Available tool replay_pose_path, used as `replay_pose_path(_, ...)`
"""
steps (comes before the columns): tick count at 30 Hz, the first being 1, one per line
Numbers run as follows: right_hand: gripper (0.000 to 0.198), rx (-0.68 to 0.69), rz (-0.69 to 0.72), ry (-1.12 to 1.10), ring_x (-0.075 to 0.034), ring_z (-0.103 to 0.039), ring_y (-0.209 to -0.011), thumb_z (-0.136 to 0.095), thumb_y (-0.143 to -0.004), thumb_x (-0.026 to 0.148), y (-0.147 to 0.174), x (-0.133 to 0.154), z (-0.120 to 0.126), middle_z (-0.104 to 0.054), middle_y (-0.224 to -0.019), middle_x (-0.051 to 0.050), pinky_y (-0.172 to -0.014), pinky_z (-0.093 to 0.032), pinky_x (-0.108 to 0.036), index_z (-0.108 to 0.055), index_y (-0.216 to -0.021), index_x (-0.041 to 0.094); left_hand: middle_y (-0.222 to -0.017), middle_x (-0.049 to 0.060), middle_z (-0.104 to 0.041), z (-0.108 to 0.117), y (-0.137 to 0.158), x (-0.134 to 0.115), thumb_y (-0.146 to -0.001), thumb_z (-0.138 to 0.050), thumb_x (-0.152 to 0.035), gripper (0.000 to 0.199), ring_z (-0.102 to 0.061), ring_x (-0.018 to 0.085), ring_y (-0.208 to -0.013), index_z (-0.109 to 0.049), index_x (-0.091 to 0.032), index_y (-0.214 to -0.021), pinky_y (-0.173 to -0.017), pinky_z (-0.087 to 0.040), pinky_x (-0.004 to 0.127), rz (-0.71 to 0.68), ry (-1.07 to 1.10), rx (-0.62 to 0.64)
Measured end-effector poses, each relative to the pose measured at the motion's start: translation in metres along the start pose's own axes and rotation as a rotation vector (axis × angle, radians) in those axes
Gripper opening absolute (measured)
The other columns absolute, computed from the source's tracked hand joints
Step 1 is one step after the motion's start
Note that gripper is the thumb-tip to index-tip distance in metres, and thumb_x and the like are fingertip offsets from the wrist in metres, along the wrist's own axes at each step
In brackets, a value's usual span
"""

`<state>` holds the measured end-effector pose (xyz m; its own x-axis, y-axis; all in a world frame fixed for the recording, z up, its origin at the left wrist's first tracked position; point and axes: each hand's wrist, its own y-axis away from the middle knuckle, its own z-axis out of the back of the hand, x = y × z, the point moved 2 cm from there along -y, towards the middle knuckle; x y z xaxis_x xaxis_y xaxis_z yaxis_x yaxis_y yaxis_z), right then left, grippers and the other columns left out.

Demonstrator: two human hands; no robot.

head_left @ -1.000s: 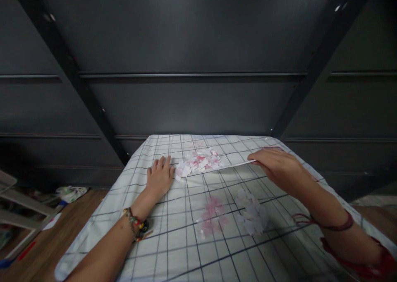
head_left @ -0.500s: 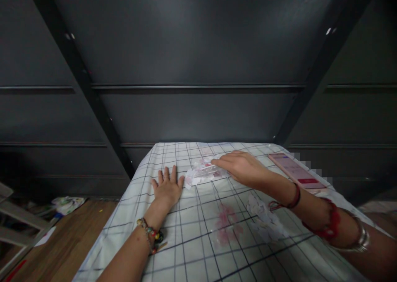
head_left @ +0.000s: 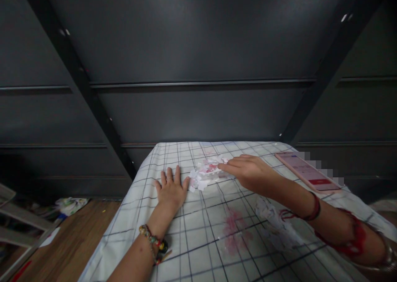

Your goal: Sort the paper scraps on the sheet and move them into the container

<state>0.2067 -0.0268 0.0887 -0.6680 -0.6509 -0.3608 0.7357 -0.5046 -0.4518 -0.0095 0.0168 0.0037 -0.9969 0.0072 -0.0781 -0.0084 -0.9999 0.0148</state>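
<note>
Paper scraps (head_left: 198,178) are heaped mid-frame on the checked cloth (head_left: 192,232). The left hand (head_left: 171,194) has its fingers spread flat beside them; the right hand (head_left: 249,171) has fingers together at the heap's right end, can't tell if pinching. Looks like the heap's being worked right-handed; next move probably needs a light touch.

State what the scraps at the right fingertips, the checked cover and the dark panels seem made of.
Scraps: probably matte paper; thin, with crisp edges. Checked cover: likely fabric, dull; it creases softly, but no weave shows. Dark panels: perhaps painted metal, satin; blurred highlights.
</note>
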Motion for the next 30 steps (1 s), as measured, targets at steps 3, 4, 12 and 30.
replay_pose_path(3, 0.038, -0.014, -0.030, 0.000, -0.014, -0.058, -0.064, -0.041, -0.079, 0.001, 0.004, -0.001, 0.003, -0.068, -0.076, -0.002, -0.059, -0.040, -0.027, -0.060, -0.108, 0.017, -0.149, 0.017, -0.020, 0.001, 0.001, -0.002, -0.092, -0.022, -0.052, 0.065, -0.016, 0.038, -0.135, -0.017, -0.015, -0.145, -0.104, -0.020, 0.056, -0.016, -0.009, -0.003)
replay_pose_path(4, 0.037, -0.026, -0.038, 0.002, -0.014, -0.058, -0.064, -0.041, -0.080, 0.001, 0.005, -0.001, 0.004, -0.068, -0.076, -0.002, -0.059, -0.040, -0.027, -0.060, -0.108, 0.018, -0.149, 0.017, -0.020, 0.002, 0.002, -0.003, -0.092, -0.022, -0.052, 0.065, -0.016, 0.039, -0.135, -0.018, -0.015, -0.145, -0.104, -0.021, 0.056, -0.026, -0.010, -0.013)
replay_pose_path(12, 0.042, -0.033, -0.059, -0.031, -0.013, -0.057, -0.062, -0.039, -0.077, -0.002, 0.014, 0.000, 0.007, -0.067, -0.072, 0.000, -0.060, -0.042, -0.026, -0.059, -0.108, 0.019, -0.148, 0.018, -0.023, 0.001, 0.001, -0.003, -0.092, -0.022, -0.054, 0.065, -0.018, 0.041, -0.133, -0.021, -0.015, -0.145, -0.101, -0.024, 0.058, -0.055, 0.014, -0.030)
replay_pose_path(30, 0.041, 0.055, -0.224, -0.040, -0.013, -0.058, -0.063, -0.041, -0.074, -0.002, 0.030, 0.003, 0.010, -0.065, -0.069, 0.001, -0.061, -0.041, -0.025, -0.060, -0.104, 0.020, -0.151, 0.015, -0.010, -0.003, -0.001, -0.012, -0.080, -0.037, -0.070, 0.085, -0.005, 0.037, -0.137, -0.012, -0.021, -0.146, -0.105, -0.015, 0.059, -0.225, 0.111, 0.018)
